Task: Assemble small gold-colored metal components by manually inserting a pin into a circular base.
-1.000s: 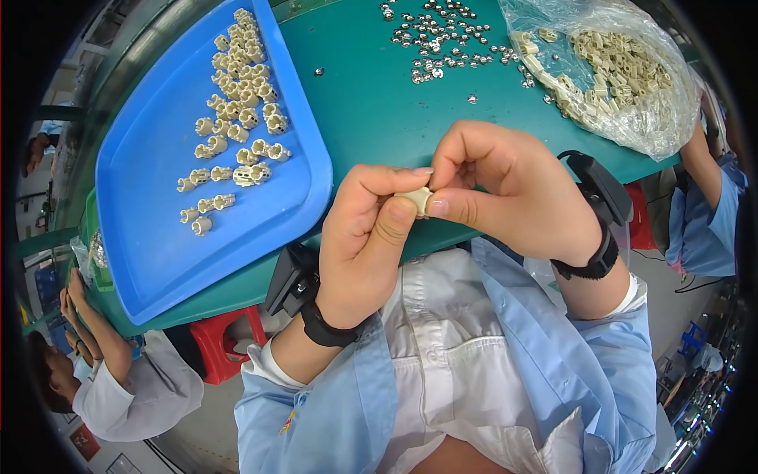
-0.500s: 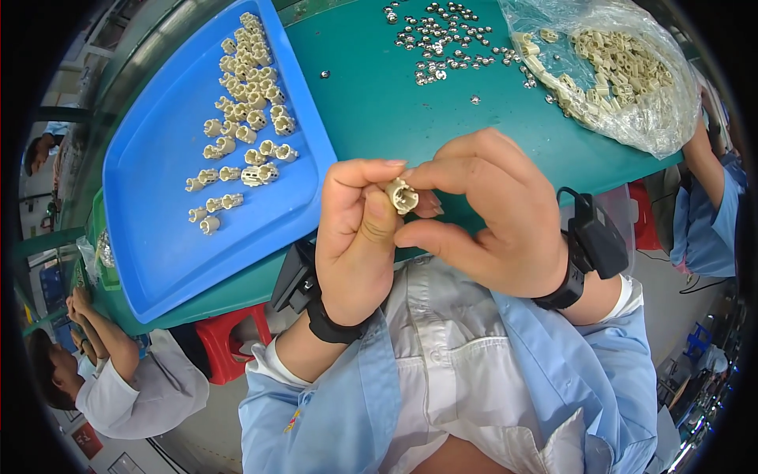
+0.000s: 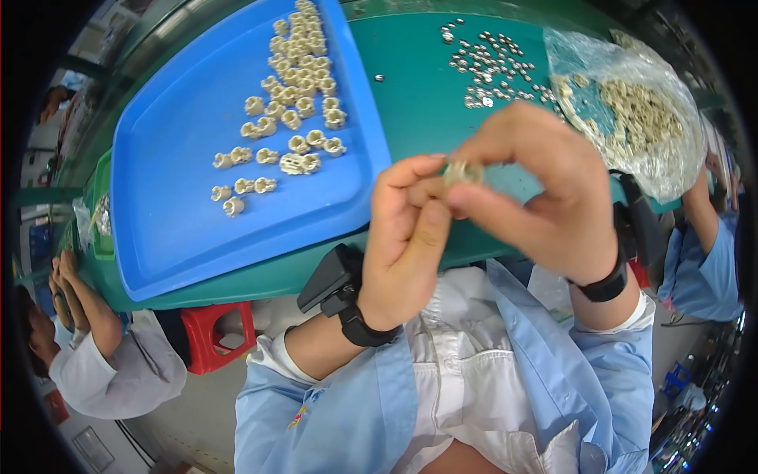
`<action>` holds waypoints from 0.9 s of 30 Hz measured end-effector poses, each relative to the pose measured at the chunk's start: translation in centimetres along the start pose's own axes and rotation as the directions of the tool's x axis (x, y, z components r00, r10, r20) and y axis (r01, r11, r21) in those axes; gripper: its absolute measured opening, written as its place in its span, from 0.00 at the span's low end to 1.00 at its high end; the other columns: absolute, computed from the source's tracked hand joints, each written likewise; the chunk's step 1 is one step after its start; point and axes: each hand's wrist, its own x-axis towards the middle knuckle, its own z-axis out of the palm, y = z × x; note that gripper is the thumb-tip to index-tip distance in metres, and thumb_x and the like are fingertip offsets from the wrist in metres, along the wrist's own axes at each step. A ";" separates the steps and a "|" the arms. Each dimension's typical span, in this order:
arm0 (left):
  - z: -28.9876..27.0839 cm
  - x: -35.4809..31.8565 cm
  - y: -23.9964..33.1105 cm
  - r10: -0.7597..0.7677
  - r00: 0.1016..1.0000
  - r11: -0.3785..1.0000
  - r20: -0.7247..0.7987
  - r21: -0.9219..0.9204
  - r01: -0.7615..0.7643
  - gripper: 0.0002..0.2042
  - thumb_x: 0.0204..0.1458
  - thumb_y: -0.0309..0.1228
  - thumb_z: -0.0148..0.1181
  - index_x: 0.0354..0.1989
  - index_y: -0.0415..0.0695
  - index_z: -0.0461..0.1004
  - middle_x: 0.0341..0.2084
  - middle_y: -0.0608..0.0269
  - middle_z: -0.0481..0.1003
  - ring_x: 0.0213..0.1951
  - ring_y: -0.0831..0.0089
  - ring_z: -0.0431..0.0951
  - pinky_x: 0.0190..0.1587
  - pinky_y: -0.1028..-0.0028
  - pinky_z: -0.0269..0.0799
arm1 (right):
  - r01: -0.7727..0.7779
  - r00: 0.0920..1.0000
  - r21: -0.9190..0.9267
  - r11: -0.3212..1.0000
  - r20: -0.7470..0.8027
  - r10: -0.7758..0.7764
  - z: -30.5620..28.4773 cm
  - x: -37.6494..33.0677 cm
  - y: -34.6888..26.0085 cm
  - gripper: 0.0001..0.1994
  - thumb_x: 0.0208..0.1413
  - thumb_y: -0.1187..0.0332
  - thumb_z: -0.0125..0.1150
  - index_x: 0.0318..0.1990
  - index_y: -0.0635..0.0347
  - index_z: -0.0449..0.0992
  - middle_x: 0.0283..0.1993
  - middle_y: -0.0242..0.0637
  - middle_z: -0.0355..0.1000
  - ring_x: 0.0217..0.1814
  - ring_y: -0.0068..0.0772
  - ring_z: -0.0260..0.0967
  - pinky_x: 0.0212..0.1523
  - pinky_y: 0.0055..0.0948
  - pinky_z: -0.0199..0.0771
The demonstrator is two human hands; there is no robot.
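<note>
A small cream plastic ring-shaped part (image 3: 463,172), blurred by motion, is held up above the near edge of the table. My right hand (image 3: 553,193) pinches it between thumb and forefinger. Against its left side lie the curled fingers of my left hand (image 3: 407,237), with the thumb bent in below; their exact grip is partly hidden. To the left, the blue tray (image 3: 181,229) bears several similar cream parts (image 3: 300,79), most of them bunched toward the far right side and a few in short rows nearer me.
Small shiny metal pieces (image 3: 493,63) lie scattered on the green table (image 3: 410,95). A clear plastic bag (image 3: 568,51) full of cream pieces lies at the far right. A red stool (image 3: 209,340) stands below the table. Other people sit at left and right.
The part has turned in my fingers, and its open end no longer faces me. The tray and table sit further right in view, as do both hands.
</note>
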 end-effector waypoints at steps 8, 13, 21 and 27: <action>-0.4 -0.5 -0.2 -0.032 0.991 0.996 0.127 0.087 0.021 0.14 0.54 0.25 0.46 0.48 0.39 0.56 0.35 0.61 0.66 0.38 0.78 0.66 0.43 0.78 0.61 | 0.077 0.994 -0.106 0.991 0.083 -0.068 3.9 8.3 1.0 0.09 0.41 0.74 0.60 0.34 0.61 0.73 0.28 0.36 0.69 0.28 0.32 0.65 0.31 0.25 0.66; -0.6 -0.4 -0.1 -0.006 0.984 0.988 0.177 0.152 -0.021 0.12 0.53 0.23 0.46 0.46 0.39 0.59 0.33 0.63 0.66 0.36 0.79 0.66 0.41 0.79 0.61 | 0.287 0.939 -0.117 0.951 0.232 -0.255 9.1 11.1 2.4 0.10 0.40 0.72 0.61 0.33 0.62 0.72 0.28 0.38 0.69 0.31 0.38 0.66 0.33 0.30 0.67; -0.4 -0.4 0.6 0.018 0.977 0.981 0.213 0.184 -0.058 0.10 0.53 0.23 0.46 0.43 0.38 0.62 0.33 0.64 0.66 0.34 0.79 0.66 0.39 0.79 0.62 | 0.309 0.920 -0.089 0.947 0.280 -0.274 11.5 11.3 3.2 0.08 0.40 0.73 0.60 0.30 0.63 0.72 0.29 0.39 0.68 0.32 0.40 0.66 0.33 0.31 0.67; -0.6 -0.4 0.8 0.005 0.980 0.975 0.201 0.217 -0.050 0.10 0.52 0.22 0.46 0.43 0.38 0.62 0.33 0.63 0.66 0.35 0.79 0.66 0.39 0.78 0.63 | 0.205 0.963 -0.111 0.972 0.202 -0.180 6.3 11.0 1.8 0.06 0.44 0.73 0.58 0.32 0.63 0.73 0.29 0.37 0.68 0.31 0.32 0.67 0.32 0.25 0.66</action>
